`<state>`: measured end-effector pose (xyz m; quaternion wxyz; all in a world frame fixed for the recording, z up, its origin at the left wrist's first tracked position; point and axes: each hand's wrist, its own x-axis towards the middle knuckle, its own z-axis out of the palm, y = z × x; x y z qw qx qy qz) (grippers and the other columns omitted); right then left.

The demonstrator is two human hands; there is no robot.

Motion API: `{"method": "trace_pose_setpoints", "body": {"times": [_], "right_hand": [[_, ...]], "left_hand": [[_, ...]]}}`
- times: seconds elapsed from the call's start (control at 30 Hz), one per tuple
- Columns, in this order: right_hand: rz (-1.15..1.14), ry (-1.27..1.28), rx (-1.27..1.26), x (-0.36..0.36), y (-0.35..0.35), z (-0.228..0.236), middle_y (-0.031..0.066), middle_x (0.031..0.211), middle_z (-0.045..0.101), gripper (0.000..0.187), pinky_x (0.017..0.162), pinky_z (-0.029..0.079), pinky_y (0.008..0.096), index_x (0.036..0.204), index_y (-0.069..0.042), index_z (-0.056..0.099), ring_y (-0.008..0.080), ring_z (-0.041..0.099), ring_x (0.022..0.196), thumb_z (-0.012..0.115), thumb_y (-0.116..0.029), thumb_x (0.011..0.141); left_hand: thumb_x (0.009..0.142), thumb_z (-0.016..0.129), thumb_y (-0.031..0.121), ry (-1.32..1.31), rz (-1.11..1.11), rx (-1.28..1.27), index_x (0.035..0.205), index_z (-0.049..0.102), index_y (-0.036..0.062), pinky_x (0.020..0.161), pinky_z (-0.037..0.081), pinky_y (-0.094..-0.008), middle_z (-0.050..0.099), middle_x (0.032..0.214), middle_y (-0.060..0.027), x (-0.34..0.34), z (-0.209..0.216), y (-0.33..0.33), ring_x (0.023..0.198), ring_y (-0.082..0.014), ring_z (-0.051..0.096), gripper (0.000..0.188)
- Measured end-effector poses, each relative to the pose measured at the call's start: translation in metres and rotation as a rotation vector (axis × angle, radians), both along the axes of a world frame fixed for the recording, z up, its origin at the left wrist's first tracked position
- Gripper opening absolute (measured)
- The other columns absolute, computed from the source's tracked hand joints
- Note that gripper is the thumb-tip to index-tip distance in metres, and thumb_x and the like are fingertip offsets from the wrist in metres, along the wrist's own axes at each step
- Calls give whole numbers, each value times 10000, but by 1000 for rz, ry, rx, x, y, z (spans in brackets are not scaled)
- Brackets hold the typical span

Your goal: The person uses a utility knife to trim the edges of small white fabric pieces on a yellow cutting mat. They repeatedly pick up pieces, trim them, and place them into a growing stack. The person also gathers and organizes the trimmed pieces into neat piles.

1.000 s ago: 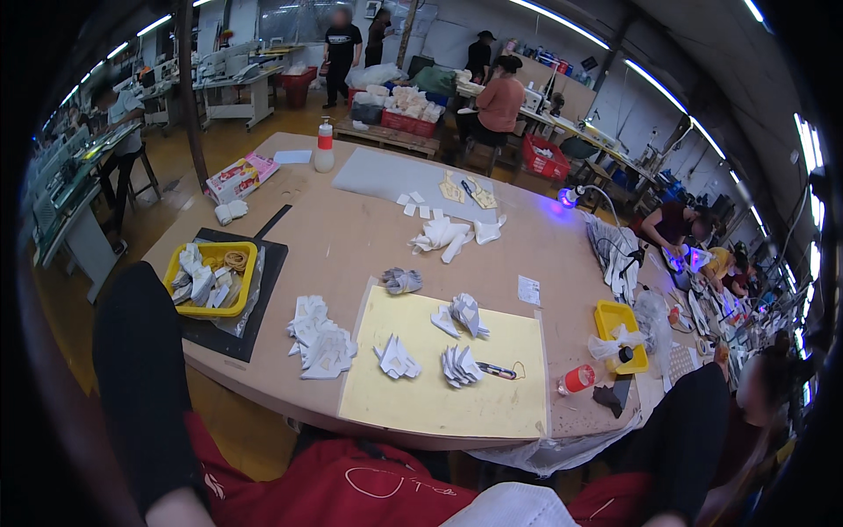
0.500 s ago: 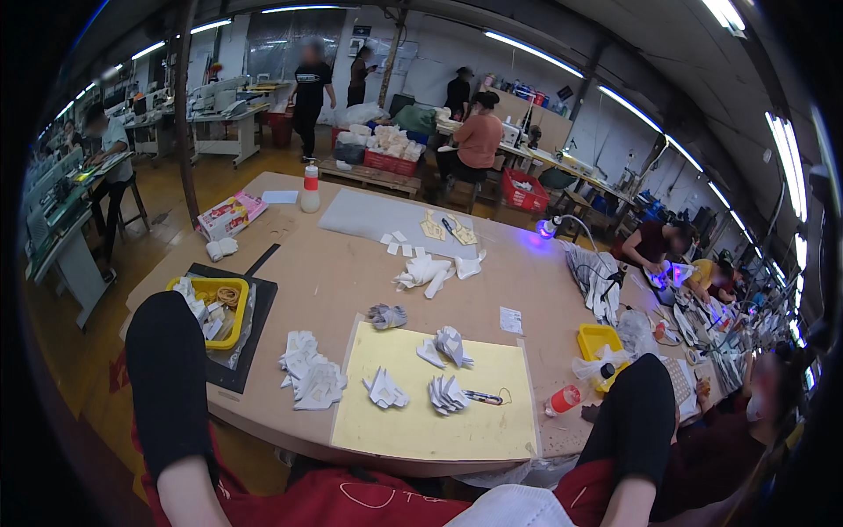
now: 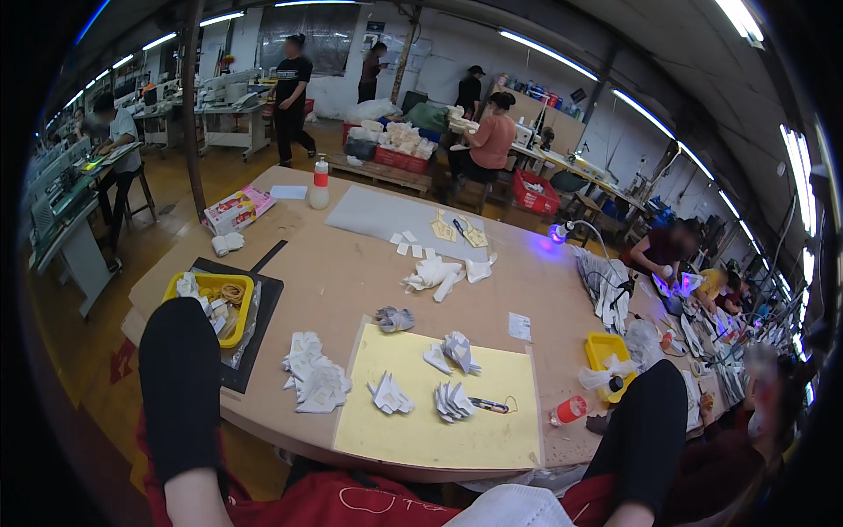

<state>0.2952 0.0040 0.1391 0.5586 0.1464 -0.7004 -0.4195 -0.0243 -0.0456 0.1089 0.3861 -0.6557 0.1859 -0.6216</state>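
Observation:
Neither of my hands is in view. My bent arms show in black sleeves, the left sleeve (image 3: 180, 386) and the right sleeve (image 3: 648, 430), with bare skin below each running out at the lower edge. Between them lies a yellow sheet (image 3: 413, 439) on the table. It carries small fanned bundles of white and grey cut pieces, among them a white bundle (image 3: 389, 393), a striped bundle (image 3: 453, 401) and a grey-white bundle (image 3: 458, 350). A slim dark tool with a cord loop (image 3: 489, 405) lies beside the striped one. White pieces (image 3: 316, 378) are heaped left of the sheet.
Near my left arm, a yellow basket (image 3: 242, 327) of small items sits on a black board (image 3: 274, 294). A red-labelled bottle (image 3: 568, 410) and another yellow basket (image 3: 604, 347) are near my right arm. A pump bottle (image 3: 320, 183) and lit lamp (image 3: 559, 232) stand farther off. Co-workers sit around.
The view has shifted slightly, so the table's contents appear a little farther right. A person in black at the back has taken a step. Nothing on the table has visibly moved.

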Motion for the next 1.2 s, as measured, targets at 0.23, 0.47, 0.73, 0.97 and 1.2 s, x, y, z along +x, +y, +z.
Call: {"method": "trace_pose_setpoints", "body": {"times": [0.23,0.47,0.73,0.97,1.2], "right_hand": [[-37,-21,-138,-4,21,-18,59,851,642,182,524,402,294,964,-77,670,168,557,612,662,-62,782],[-104,-86,-547,-24,66,-99,49,834,647,197,501,396,281,951,-82,675,161,556,590,681,-42,757],[-138,-206,-970,-35,82,-205,37,815,651,219,474,389,266,935,-88,680,153,554,566,702,-19,729],[-39,-122,-1096,-55,95,-243,38,785,660,234,482,403,270,904,-88,688,167,569,562,712,15,695],[-51,-52,-1306,-70,80,-275,55,777,668,216,550,438,298,887,-79,690,203,597,615,720,20,698]], "left_hand": [[986,525,362,451,-221,-523,933,617,196,812,360,-332,619,973,49,-13,-53,16,880,-138,551,197],[987,527,345,712,-189,-1858,915,605,175,805,365,-347,614,966,25,10,-201,36,884,-158,554,200],[988,529,325,647,-6,-2322,895,592,151,797,370,-363,608,957,-3,27,-309,38,888,-181,558,207],[989,531,307,609,50,-2317,877,580,130,790,374,-378,602,950,-27,56,-331,43,891,-201,561,215],[989,533,290,466,115,-2296,860,568,108,784,379,-392,597,942,-52,86,-347,53,895,-222,565,226]]}}
